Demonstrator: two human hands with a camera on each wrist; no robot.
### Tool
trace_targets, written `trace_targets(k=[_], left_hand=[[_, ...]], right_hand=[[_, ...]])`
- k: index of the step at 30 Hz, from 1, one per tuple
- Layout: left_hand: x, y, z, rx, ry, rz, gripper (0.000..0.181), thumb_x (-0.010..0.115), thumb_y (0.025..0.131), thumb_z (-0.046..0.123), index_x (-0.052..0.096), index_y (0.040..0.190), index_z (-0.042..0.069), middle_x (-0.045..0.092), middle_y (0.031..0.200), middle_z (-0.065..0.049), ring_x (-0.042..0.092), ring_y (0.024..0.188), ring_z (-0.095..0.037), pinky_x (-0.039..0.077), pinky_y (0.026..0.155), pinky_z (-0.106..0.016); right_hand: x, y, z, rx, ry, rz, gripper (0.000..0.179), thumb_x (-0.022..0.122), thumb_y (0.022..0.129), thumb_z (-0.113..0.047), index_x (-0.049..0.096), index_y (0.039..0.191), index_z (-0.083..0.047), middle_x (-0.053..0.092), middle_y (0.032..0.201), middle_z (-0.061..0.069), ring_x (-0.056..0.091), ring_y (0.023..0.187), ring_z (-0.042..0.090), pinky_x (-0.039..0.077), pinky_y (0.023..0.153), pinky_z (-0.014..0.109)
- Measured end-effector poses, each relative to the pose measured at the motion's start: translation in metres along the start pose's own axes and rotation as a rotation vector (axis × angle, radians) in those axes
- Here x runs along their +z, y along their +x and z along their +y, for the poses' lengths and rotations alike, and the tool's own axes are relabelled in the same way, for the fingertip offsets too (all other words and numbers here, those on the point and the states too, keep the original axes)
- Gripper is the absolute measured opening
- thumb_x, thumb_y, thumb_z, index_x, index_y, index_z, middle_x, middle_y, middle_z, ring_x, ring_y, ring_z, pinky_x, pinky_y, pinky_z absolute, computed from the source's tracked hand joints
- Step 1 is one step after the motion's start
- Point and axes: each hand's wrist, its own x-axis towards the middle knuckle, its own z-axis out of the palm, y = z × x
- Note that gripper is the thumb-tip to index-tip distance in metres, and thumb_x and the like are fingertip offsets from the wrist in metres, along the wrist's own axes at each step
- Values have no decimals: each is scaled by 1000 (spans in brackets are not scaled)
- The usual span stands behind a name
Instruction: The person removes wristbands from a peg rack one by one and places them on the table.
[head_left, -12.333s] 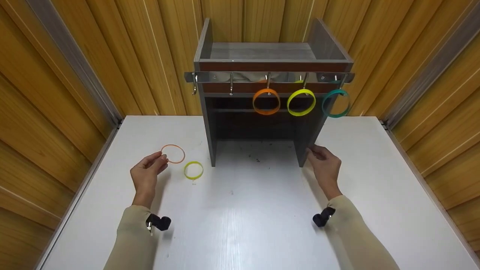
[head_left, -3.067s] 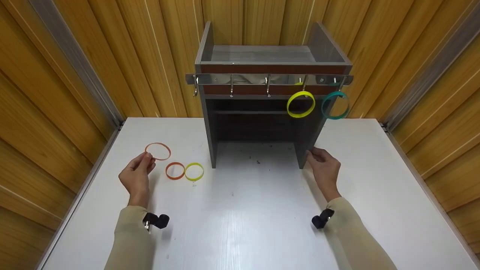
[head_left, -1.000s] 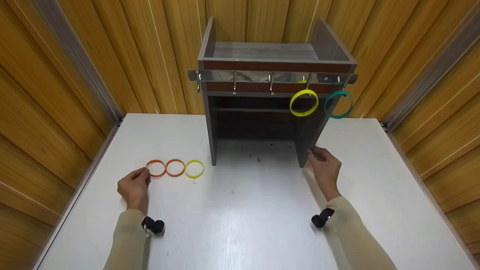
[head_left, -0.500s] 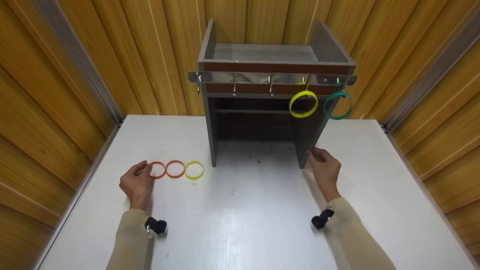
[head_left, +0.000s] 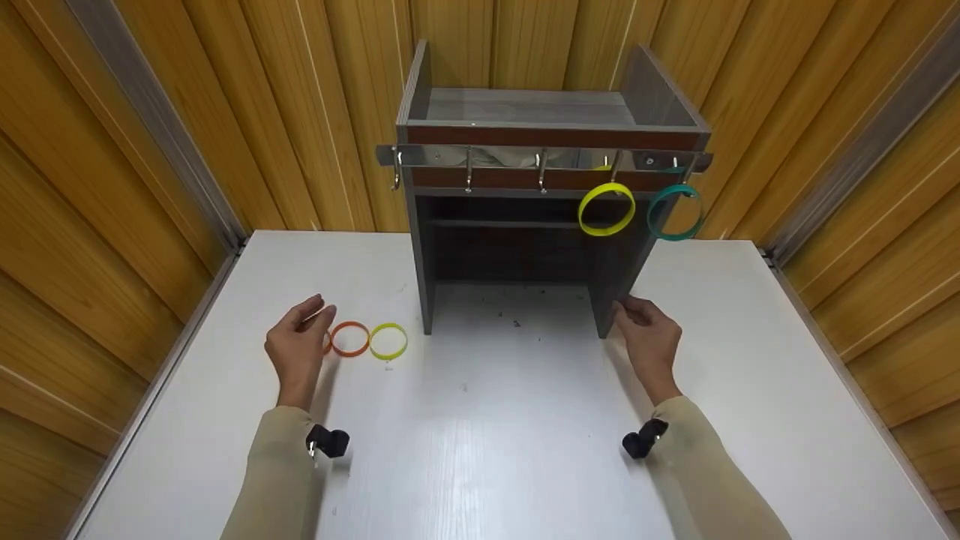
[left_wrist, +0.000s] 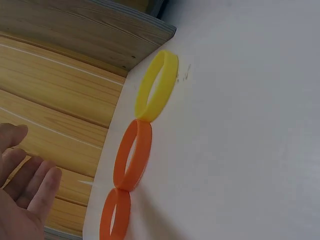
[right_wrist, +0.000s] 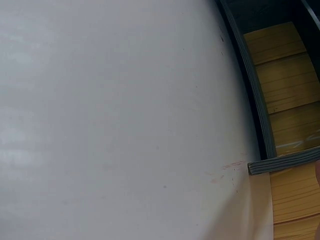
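Observation:
My left hand point(head_left: 296, 352) hovers over the table's left side, its fingers loosely bent and holding nothing. Beneath and beside it, two orange silicone wristbands point(left_wrist: 142, 155) and a yellow wristband point(left_wrist: 167, 87) lie in a touching row; in the head view the hand partly covers the leftmost orange one. My right hand point(head_left: 649, 337) pinches the lower front edge of the grey shelf unit's right side panel point(head_left: 611, 300). On the unit's metal hook rail point(head_left: 502, 156) hang another yellow wristband point(head_left: 600, 233) and a teal wristband point(head_left: 675, 237).
The grey shelf unit point(head_left: 420, 262) stands at the back middle of the white table point(head_left: 480, 450). Three bare hooks point(head_left: 469, 176) jut forward on the rail's left and middle. Wood-look walls point(head_left: 112, 187) enclose the table on both sides and behind.
An orange wristband has left the middle hook. Two orange ones now lie left of the yellow one. My left hand released the last, then rose and moved right. My right hand stays put.

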Motion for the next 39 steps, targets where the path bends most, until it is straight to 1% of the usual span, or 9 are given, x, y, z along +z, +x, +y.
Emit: trace_targets(k=[6,10,14,19,22,26,29,33,39], left_hand=[[15,-1,10,21,-52,-41,38,82,97,20,75,130,5,75,127,-10,72,110,-18,56,88,-18],[24,-3,13,40,-65,-70,38,83,96,20,75,131,5,75,127,-10,72,111,-19,56,89,-18],[32,-6,15,48,-105,-100,40,84,95,16,74,131,3,75,126,-10,72,110,-18,56,90,-20],[44,-9,20,56,-130,-122,38,85,93,14,75,128,2,75,125,-11,74,109,-20,58,89,-21],[52,-11,22,62,-132,-137,37,85,93,14,76,127,1,76,124,-11,74,108,-20,58,89,-22],[62,-14,25,63,-135,-166,38,85,93,16,76,127,2,76,125,-10,74,109,-20,58,91,-24],[70,-17,27,50,-149,-182,38,86,93,17,77,127,3,76,124,-10,75,109,-21,59,91,-25],[80,-18,27,29,-176,-200,39,87,92,15,76,126,1,76,123,-12,75,108,-23,59,89,-23],[90,-20,24,20,-180,-228,36,87,90,11,78,124,2,76,124,-14,75,109,-26,59,87,-21]], right_hand=[[0,0,1,-2,3,2,17,76,96,-3,77,108,9,78,99,19,71,78,3,55,67,14],[0,-1,0,-7,4,0,16,76,96,-3,77,107,9,78,100,20,71,79,3,55,67,14],[0,0,2,-8,-4,5,16,76,96,-2,77,107,9,78,101,20,71,79,1,55,68,13],[1,10,25,19,-23,13,18,77,96,-6,78,109,6,79,101,17,72,80,2,55,67,13],[0,8,22,13,-21,6,17,77,97,-6,78,109,6,78,101,18,72,80,3,54,67,13],[-1,-1,3,-31,13,-11,16,76,96,-1,76,108,9,77,102,24,75,83,12,56,70,14],[0,-1,3,-46,28,-12,15,76,96,1,76,108,10,76,102,25,76,85,16,57,72,15],[0,-1,3,-42,25,-2,15,76,96,1,76,107,10,76,102,26,75,82,10,57,71,15],[1,0,3,-59,6,-8,16,75,97,0,76,109,10,76,105,26,72,82,2,57,73,13]])
